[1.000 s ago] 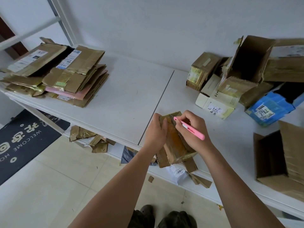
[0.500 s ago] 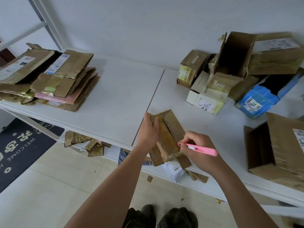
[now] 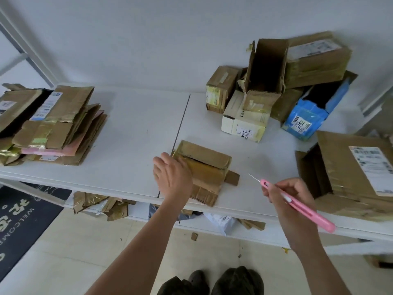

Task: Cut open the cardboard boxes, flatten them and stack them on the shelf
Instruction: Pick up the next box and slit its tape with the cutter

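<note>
The box (image 3: 202,167), held up off the shelf (image 3: 131,133) between both hands half a second ago, now lies flattened on it near the front edge, its slit side up. The left hand (image 3: 173,177) rests on the box's left end with fingers loosely bent over the cardboard, not clearly clamped; the right hand (image 3: 287,199) has drawn away to the right and grips a pink cutter (image 3: 297,206), blade out, apart from the box. A stack (image 3: 51,126) of flattened boxes sits at the shelf's left end, and uncut boxes (image 3: 276,88) are heaped at the right.
</note>
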`<act>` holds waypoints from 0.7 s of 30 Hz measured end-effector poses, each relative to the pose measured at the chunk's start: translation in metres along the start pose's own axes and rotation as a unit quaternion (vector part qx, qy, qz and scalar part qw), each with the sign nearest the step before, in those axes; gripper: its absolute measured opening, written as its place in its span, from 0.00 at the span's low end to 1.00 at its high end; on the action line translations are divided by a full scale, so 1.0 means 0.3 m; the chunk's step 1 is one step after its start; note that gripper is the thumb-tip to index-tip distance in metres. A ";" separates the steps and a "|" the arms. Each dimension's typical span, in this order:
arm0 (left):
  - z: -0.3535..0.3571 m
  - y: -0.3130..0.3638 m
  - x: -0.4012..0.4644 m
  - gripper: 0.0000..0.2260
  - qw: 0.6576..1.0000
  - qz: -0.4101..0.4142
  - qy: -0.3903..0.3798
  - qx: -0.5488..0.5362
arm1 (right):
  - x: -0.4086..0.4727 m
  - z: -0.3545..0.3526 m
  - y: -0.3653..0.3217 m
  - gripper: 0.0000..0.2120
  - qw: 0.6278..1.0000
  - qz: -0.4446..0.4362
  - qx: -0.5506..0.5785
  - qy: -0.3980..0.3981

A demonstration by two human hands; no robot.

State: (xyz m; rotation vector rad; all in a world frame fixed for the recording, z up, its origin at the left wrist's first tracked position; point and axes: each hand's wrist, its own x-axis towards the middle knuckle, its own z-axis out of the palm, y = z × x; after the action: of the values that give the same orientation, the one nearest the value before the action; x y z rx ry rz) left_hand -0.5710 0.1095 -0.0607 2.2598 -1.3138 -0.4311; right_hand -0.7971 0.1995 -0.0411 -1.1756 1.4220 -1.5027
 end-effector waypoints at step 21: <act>0.024 0.021 0.044 0.41 0.900 0.351 -0.194 0.173 | 0.111 0.157 0.083 0.05 0.998 0.013 0.040 0.039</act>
State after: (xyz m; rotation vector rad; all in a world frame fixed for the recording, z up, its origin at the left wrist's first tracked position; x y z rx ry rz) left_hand -0.5727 0.0934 -0.0636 1.8013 -2.4464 -0.4113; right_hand -0.7641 0.1507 -0.0633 -1.0564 1.4095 -1.5883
